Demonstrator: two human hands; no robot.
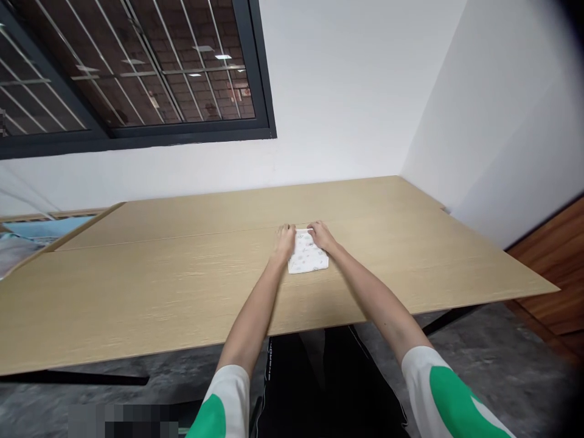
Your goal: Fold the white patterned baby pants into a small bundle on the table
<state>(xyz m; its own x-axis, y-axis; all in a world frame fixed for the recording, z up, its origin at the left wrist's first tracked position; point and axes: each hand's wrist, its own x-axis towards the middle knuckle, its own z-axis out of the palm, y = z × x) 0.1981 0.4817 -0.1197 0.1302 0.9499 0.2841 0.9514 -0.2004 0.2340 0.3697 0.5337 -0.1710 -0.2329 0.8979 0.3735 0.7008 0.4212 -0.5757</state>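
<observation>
White printed cloth, head view: lies flat on the wood-toned tabletop, between the two forearms, apparently so placed to bring both far corners within even reach. Shows the left hand at the far left corner and the right hand at the far right, both with fingers bent, seemingly to hold the far edge straight between them; whether pinching or merely pressing, impossible to make out at this size. Leaves the near edge untouched, with arms angled in from either side, presumably to clear the printed surface.
</observation>
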